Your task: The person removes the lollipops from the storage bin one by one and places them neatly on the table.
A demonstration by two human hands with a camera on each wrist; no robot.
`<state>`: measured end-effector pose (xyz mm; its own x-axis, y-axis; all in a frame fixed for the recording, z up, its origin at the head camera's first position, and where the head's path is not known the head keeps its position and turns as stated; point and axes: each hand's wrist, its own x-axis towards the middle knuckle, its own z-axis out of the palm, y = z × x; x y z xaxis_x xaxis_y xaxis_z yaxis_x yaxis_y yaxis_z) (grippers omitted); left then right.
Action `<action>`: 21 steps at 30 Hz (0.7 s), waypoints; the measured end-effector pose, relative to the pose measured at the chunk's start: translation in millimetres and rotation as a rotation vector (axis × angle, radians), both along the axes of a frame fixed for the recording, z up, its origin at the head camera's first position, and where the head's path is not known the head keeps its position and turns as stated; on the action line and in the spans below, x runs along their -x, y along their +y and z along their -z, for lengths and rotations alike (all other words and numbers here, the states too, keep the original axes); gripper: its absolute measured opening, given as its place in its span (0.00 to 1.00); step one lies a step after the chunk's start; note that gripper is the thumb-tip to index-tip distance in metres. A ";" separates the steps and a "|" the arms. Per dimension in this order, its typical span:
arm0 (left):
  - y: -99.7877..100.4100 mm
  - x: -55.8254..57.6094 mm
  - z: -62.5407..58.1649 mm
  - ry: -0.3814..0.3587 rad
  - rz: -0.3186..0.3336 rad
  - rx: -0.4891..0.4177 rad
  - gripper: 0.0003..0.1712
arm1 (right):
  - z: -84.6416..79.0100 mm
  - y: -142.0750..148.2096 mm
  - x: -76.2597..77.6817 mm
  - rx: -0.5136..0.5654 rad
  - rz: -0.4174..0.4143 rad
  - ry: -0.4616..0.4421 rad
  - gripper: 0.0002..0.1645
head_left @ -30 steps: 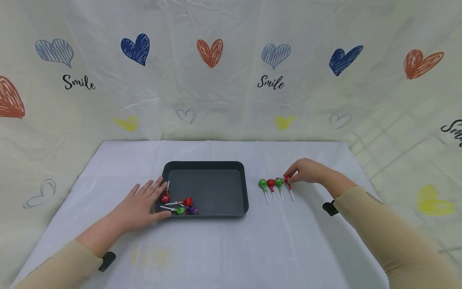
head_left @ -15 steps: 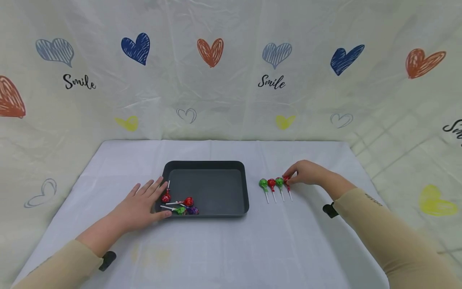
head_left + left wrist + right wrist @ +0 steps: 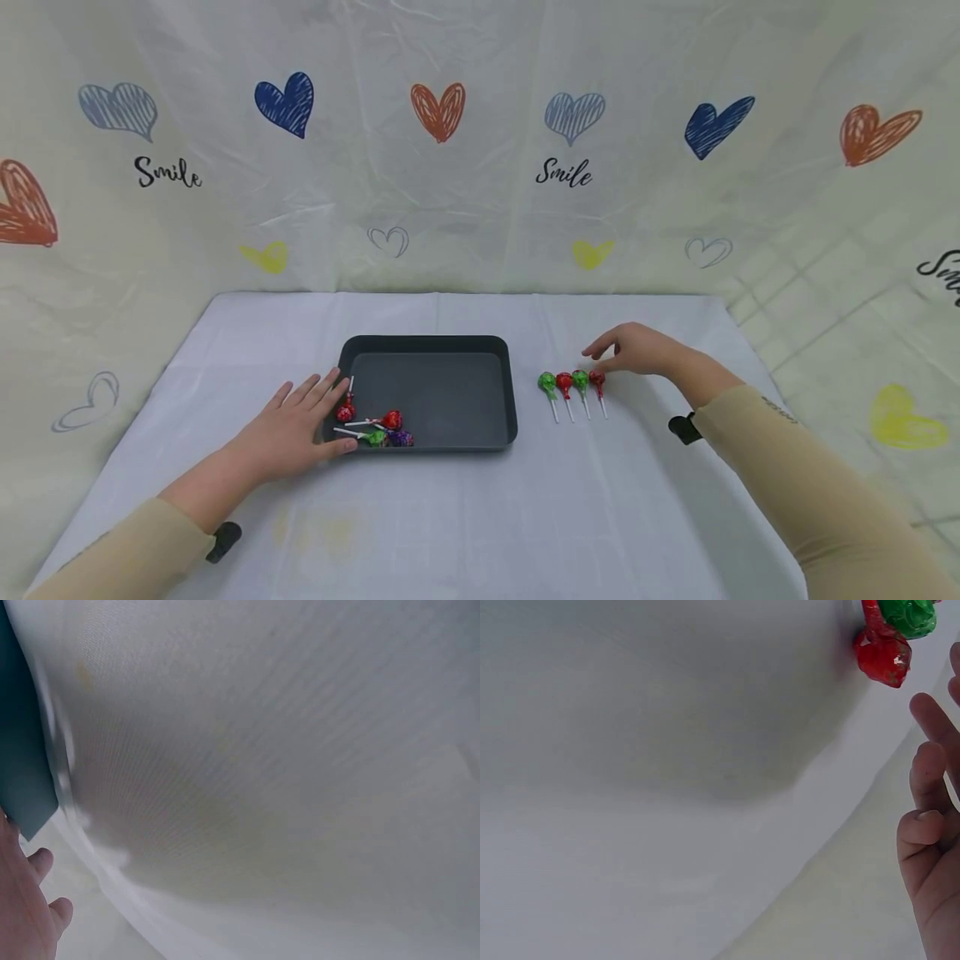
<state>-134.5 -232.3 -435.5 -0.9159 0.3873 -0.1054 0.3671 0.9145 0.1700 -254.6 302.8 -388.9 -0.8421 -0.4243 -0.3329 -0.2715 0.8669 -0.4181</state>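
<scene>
My left hand point(image 3: 288, 429) lies with its fingers spread over the left edge of the dark grey baking tray point(image 3: 450, 446). In the tray's near left part are a red lollipop point(image 3: 346, 412) beside the fingers, another red lollipop point(image 3: 392, 419), a green lollipop point(image 3: 376, 437) and a purple lollipop point(image 3: 402, 437). To the right of the tray, lollipops stand in a row, heads away from me: green point(image 3: 547, 382), red point(image 3: 565, 382), green point(image 3: 581, 380) and red point(image 3: 597, 379). Just above the rightmost red head hovers my right hand point(image 3: 637, 348), its thumb and fingers apart, holding nothing.
A white cloth point(image 3: 480, 525) covers the table. Behind it hangs a pale sheet point(image 3: 480, 192) printed with hearts and the word "Smile". A yellowish stain point(image 3: 322, 533) marks the cloth near the front left.
My right hand shifted the rightmost red lollipop slightly left against the row, then let go of it and lifted its fingers. The left hand has stayed on the tray.
</scene>
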 end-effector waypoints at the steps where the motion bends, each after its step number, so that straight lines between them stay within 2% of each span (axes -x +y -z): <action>1: 0.0 0.0 0.6 0.004 0.001 -0.004 0.60 | -2.2 -2.2 -0.4 0.002 -0.004 0.003 0.19; 7: -3.0 1.9 7.3 0.025 0.009 -0.012 0.61 | -12.7 -19.6 -0.1 0.019 -0.024 0.006 0.20; 12: -5.3 5.2 12.7 0.013 0.006 0.013 0.62 | -17.9 -39.0 1.4 0.028 -0.053 0.008 0.21; 21: -2.3 0.4 5.1 0.023 0.010 -0.030 0.61 | -29.9 -81.3 4.3 0.051 -0.147 0.024 0.21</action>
<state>-134.9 -234.6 -440.6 -0.9139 0.3994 -0.0725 0.3807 0.9053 0.1887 -258.9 221.5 -358.9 -0.7771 -0.5596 -0.2881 -0.4044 0.7947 -0.4527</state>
